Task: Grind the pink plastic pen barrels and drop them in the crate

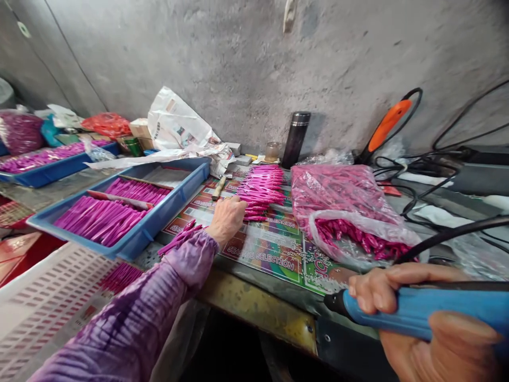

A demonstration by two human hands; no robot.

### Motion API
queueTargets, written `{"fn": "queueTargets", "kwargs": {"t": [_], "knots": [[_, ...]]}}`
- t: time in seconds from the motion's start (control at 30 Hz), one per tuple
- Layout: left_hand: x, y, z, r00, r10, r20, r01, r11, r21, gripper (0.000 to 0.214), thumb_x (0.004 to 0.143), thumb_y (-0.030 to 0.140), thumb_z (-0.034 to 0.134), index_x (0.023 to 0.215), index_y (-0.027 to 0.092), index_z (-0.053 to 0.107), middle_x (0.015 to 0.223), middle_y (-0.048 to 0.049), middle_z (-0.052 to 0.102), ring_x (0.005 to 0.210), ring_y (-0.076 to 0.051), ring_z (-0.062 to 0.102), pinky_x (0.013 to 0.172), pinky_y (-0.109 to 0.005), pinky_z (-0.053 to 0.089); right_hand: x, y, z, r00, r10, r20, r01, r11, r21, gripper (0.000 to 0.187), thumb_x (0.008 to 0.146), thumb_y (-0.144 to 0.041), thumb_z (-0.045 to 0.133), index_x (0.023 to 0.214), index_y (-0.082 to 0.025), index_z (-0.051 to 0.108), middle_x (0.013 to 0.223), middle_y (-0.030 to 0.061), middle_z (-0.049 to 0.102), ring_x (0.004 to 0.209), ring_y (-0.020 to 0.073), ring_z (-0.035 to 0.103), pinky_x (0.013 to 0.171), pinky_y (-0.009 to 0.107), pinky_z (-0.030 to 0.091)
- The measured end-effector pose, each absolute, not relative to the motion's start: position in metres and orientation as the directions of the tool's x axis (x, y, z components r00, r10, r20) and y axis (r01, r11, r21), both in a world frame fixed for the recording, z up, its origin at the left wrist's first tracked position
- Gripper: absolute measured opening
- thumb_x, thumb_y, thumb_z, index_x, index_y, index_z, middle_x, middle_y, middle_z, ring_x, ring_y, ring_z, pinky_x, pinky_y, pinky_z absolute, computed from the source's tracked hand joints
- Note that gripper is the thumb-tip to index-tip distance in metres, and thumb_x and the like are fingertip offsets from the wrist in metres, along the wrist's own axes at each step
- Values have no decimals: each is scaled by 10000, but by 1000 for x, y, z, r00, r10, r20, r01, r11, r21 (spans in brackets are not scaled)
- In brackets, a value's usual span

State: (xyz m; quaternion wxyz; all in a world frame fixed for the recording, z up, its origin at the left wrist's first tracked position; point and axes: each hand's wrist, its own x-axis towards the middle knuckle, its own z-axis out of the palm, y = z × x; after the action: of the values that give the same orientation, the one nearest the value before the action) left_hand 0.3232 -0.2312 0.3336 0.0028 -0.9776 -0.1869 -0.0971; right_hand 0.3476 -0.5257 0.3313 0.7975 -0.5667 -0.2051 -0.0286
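Note:
My left hand is closed, its fingers curled at the left edge of a stacked row of slim pink pieces, like plastic tweezers or pens. Its fingertips are hidden, so I cannot see what they pinch. Beside the left wrist lies a small loose bunch of pink pieces. My right hand is wrapped round a blue corded handheld tool with a black tapered tip, which points left over the table's front edge. Tiny clear beads are scattered on the printed sheet between the hands.
A blue divided tray of pink pieces stands left, above a white perforated basket. A plastic bag of pink pieces lies right of the row. Behind are a dark thermos, an orange-handled tool and tangled black cables.

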Motion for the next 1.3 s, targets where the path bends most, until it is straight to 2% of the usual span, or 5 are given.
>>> {"fn": "queueTargets", "kwargs": {"t": [0.3,0.53,0.87,1.13,1.3], "knots": [[348,-228,339,923,325,208,337,-941,-29,253,1021,219,536,1135,183,759,1118,-134,707,1056,-276,681,854,-356,496,350,-526,329,899,254,356,226,426,-876,506,757,-743,735,889,-266,630,623,-24,534,568,166,513,597,375,529],[376,-231,341,944,231,235,252,-966,-62,255,1031,224,535,1174,229,747,1155,-118,688,1101,-270,640,910,-379,484,347,-529,323,881,259,396,257,440,-860,519,768,-748,727,915,-257,641,626,-19,547,570,165,531,586,358,535],[386,-226,329,936,187,297,216,-974,-66,224,1021,193,526,1061,201,746,1158,-137,679,1089,-283,615,895,-400,478,348,-526,329,864,264,429,277,462,-842,497,781,-726,734,911,-254,649,612,-22,560,544,160,547,574,352,543],[381,-219,324,898,211,385,217,-976,28,175,996,158,520,1054,167,685,1131,-173,707,1126,-327,615,986,-474,428,344,-520,346,886,228,404,271,452,-850,403,758,-604,816,850,-247,654,618,-26,584,561,162,556,576,345,530],[369,-220,327,870,237,433,187,-970,155,114,982,147,554,1047,157,648,987,-121,757,956,-280,683,981,-443,439,347,-512,347,896,170,410,298,454,-840,417,778,-619,798,837,-235,647,631,-34,595,566,156,562,624,349,521]]}}
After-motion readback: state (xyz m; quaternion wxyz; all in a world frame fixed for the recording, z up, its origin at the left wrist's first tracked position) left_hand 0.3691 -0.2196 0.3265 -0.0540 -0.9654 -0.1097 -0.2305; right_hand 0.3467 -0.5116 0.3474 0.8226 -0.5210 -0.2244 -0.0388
